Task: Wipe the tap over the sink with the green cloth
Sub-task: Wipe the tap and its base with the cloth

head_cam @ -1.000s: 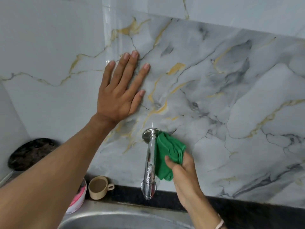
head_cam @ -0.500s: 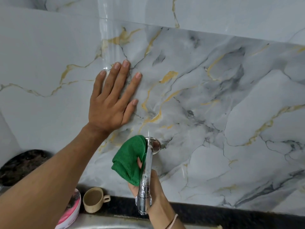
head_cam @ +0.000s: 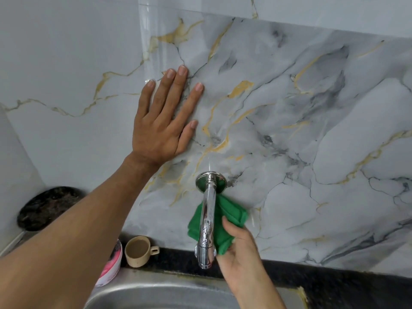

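Observation:
A chrome tap (head_cam: 207, 221) juts from the marble wall and hangs over the steel sink (head_cam: 156, 295). My right hand (head_cam: 239, 255) holds a folded green cloth (head_cam: 229, 219) pressed against the underside and right side of the spout; the cloth shows on both sides of the pipe. My left hand (head_cam: 165, 121) lies flat on the wall above and left of the tap, fingers spread, holding nothing.
A beige cup (head_cam: 139, 250) stands on the dark counter left of the tap, beside a pink and white tub (head_cam: 111, 268) partly hidden by my left forearm. A dark round pan (head_cam: 46, 206) leans at the far left. Black counter edge (head_cam: 334, 277) runs right.
The cloth has swung from the left side of the spout back under it toward the right, with my right hand following. The left hand stays on the wall.

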`<action>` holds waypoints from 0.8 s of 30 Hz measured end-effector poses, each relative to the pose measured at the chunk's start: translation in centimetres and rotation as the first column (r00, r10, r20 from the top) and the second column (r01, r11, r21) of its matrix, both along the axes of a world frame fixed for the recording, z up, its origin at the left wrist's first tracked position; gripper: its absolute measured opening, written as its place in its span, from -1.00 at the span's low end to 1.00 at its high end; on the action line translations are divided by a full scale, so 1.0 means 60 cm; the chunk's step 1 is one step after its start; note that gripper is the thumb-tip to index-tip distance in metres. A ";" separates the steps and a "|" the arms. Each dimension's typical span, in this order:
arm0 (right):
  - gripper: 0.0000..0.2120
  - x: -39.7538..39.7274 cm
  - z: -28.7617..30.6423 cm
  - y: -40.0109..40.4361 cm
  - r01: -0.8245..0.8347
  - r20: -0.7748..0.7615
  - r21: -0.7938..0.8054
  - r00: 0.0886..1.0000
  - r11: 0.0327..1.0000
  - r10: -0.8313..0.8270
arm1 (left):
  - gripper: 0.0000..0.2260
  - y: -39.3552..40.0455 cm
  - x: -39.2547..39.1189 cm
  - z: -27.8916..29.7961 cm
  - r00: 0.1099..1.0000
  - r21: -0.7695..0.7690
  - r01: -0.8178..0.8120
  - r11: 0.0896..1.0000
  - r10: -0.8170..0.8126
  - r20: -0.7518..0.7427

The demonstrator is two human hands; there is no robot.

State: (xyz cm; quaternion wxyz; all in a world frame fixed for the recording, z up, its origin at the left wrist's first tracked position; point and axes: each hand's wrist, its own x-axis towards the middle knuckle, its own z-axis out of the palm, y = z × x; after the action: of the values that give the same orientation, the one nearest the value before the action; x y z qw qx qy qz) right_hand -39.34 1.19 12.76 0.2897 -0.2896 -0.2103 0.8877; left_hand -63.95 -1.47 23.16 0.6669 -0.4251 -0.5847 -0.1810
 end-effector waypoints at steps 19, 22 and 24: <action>-0.37 -0.058 0.126 -0.055 -0.830 0.422 0.487 0.496 -0.271 -0.759 | -0.42 -0.003 0.007 0.002 0.995 0.012 -0.097 0.995 0.097 -0.003; -0.47 -0.055 0.099 -0.055 -0.833 0.468 0.486 0.505 -0.266 -0.725 | -0.43 -0.003 0.005 0.000 0.994 0.020 -0.106 0.994 0.106 -0.007; -0.49 -0.051 0.085 -0.057 -0.802 0.467 0.544 0.534 -0.247 -0.705 | -0.43 -0.002 0.005 0.001 0.994 0.021 -0.112 0.993 0.113 -0.006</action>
State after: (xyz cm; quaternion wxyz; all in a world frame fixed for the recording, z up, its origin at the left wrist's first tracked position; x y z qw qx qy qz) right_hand -42.38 -2.24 17.88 0.1826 -0.2946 -0.9364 0.0549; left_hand -63.65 -1.58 23.20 0.6823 -0.3852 -0.6035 -0.1477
